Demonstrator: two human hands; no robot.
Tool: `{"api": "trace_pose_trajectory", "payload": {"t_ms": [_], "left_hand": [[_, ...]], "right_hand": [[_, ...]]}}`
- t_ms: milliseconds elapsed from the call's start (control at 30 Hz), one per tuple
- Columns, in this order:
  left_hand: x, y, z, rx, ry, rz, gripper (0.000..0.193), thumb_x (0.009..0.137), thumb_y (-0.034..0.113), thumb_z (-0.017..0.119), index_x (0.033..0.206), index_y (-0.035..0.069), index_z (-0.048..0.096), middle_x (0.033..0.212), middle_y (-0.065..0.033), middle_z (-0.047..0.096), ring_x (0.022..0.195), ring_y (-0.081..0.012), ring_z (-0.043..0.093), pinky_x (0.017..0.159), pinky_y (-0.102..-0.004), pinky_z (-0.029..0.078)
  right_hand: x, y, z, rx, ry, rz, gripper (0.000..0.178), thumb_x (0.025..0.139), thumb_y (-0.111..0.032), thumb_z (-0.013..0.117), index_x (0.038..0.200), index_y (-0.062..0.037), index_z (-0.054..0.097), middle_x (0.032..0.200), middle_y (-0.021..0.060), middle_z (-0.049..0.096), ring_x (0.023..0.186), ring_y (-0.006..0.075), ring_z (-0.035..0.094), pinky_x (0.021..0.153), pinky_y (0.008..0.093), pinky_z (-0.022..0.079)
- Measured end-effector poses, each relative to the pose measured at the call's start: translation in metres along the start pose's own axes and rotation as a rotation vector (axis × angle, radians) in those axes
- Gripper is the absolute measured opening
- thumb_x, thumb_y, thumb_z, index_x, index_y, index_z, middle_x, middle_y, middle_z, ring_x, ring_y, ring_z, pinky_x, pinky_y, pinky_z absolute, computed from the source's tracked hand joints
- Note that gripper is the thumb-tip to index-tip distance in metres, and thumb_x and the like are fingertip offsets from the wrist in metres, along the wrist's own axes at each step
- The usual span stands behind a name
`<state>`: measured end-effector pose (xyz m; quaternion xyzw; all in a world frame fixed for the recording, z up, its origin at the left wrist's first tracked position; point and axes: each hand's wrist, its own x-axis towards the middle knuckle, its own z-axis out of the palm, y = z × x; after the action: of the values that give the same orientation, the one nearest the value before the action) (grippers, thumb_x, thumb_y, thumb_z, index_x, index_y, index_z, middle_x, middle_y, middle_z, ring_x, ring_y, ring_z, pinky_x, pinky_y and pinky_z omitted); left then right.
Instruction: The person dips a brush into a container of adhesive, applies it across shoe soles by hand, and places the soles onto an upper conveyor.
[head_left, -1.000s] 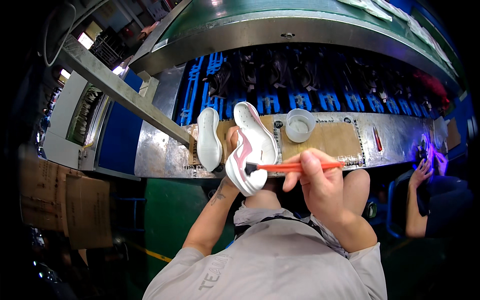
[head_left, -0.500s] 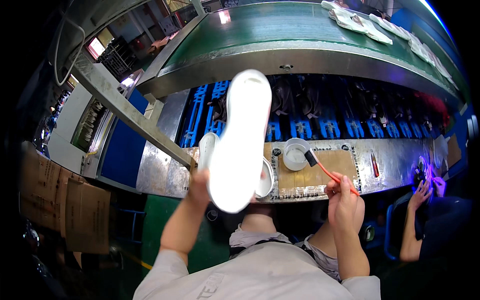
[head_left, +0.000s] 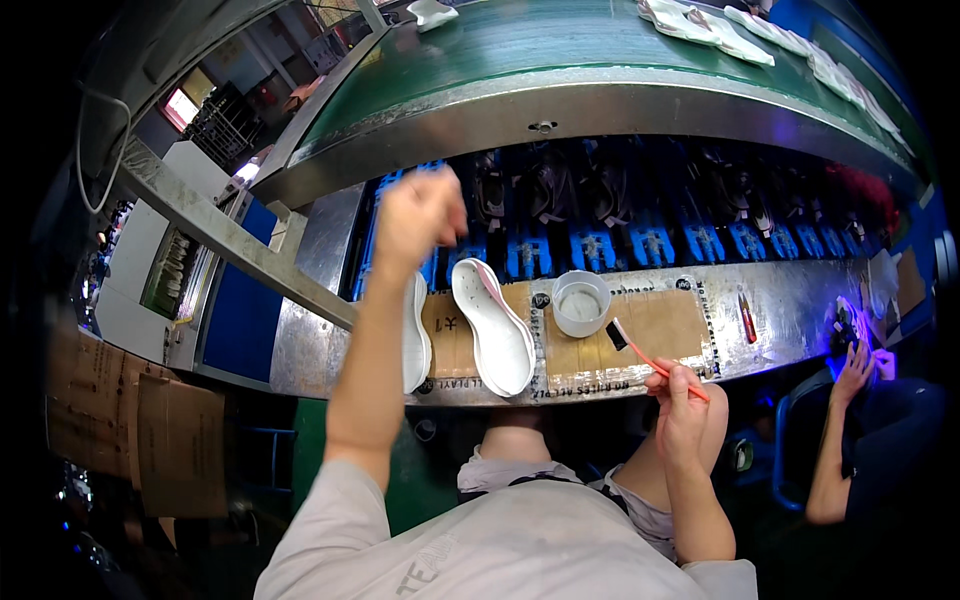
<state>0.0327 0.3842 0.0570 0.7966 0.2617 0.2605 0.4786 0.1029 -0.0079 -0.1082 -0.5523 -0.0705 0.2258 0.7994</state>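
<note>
My left hand [head_left: 418, 218] is raised over the blue racks, smeared by motion; no object shows in it, and its fingers cannot be read. Between thumb and fingers, my right hand [head_left: 683, 412] grips a toothbrush-like brush [head_left: 648, 359] with an orange handle and black bristles. The brush head is beside a translucent white cup [head_left: 581, 304] with whitish contents. On the bench lie a white shoe sole [head_left: 497, 335] with its hollow side up and a second white sole [head_left: 416, 340], partly covered by my left forearm.
Cardboard sheets [head_left: 640, 352] cover part of the metal bench [head_left: 310, 345]. Red-handled pliers or a similar tool [head_left: 748, 318] lie at right. A green conveyor [head_left: 560, 45] carries a white piece [head_left: 432, 14] and several white soles [head_left: 735, 40]. Dark shoe uppers [head_left: 550, 190] sit below. Another person's hand [head_left: 853, 372] works at right.
The large white sole has left my left hand, which has moved forward and up. A white piece now shows on the conveyor's far left. My right hand still holds the brush near the cup.
</note>
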Motion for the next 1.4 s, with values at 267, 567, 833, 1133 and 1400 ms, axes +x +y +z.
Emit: {"api": "trace_pose_trajectory", "payload": {"t_ms": [267, 567, 833, 1133, 1400], "left_hand": [[-0.127, -0.087, 0.114, 0.917, -0.266, -0.534, 0.121, 0.085, 0.071, 0.064, 0.153, -0.020, 0.024, 0.115, -0.0343, 0.068, 0.110, -0.0392, 0.069, 0.087, -0.0465, 0.056], [-0.132, -0.097, 0.052, 0.654, -0.143, -0.398, 0.078, 0.079, 0.039, 0.073, 0.134, -0.011, 0.049, 0.115, -0.0362, 0.068, 0.109, -0.0478, 0.068, 0.098, -0.0498, 0.053], [-0.160, -0.100, 0.013, 0.488, -0.084, -0.313, 0.128, 0.064, 0.049, 0.090, 0.155, -0.012, 0.024, 0.120, -0.0359, 0.067, 0.115, -0.0462, 0.066, 0.101, -0.0448, 0.052], [-0.178, -0.155, 0.018, 0.381, 0.100, -0.293, 0.073, 0.086, 0.017, 0.075, 0.140, -0.018, 0.042, 0.095, -0.0305, 0.072, 0.090, -0.0444, 0.071, 0.083, -0.0459, 0.057], [-0.206, -0.148, 0.008, -1.329, -0.223, -0.617, 0.067, 0.099, 0.036, 0.048, 0.152, -0.005, 0.041, 0.141, -0.0320, 0.056, 0.124, -0.0458, 0.061, 0.099, -0.0517, 0.056]], "right_hand": [[0.017, -0.004, 0.025, -0.271, -0.100, -0.107, 0.030, 0.108, -0.021, 0.056, 0.115, 0.0031, 0.073, 0.089, 0.0061, 0.073, 0.084, 0.0111, 0.064, 0.078, 0.0268, 0.050], [0.063, -0.048, 0.066, -0.768, -0.293, -0.332, 0.020, 0.100, -0.019, 0.064, 0.101, -0.0015, 0.075, 0.081, 0.0119, 0.074, 0.080, 0.0255, 0.068, 0.076, 0.0352, 0.052], [0.111, -0.028, 0.093, -1.201, -0.458, -0.389, 0.024, 0.097, -0.027, 0.065, 0.096, -0.0065, 0.078, 0.083, 0.0155, 0.074, 0.087, 0.0356, 0.069, 0.080, 0.0450, 0.054], [0.079, -0.057, 0.098, -0.943, -0.282, -0.642, 0.011, 0.094, -0.014, 0.072, 0.098, -0.0051, 0.077, 0.083, 0.0081, 0.074, 0.079, 0.0263, 0.065, 0.072, 0.0359, 0.052], [0.087, -0.033, 0.084, -0.997, -0.257, -0.493, 0.019, 0.102, -0.017, 0.064, 0.107, -0.0025, 0.076, 0.087, 0.0109, 0.074, 0.078, 0.0216, 0.071, 0.074, 0.0315, 0.054]]}}
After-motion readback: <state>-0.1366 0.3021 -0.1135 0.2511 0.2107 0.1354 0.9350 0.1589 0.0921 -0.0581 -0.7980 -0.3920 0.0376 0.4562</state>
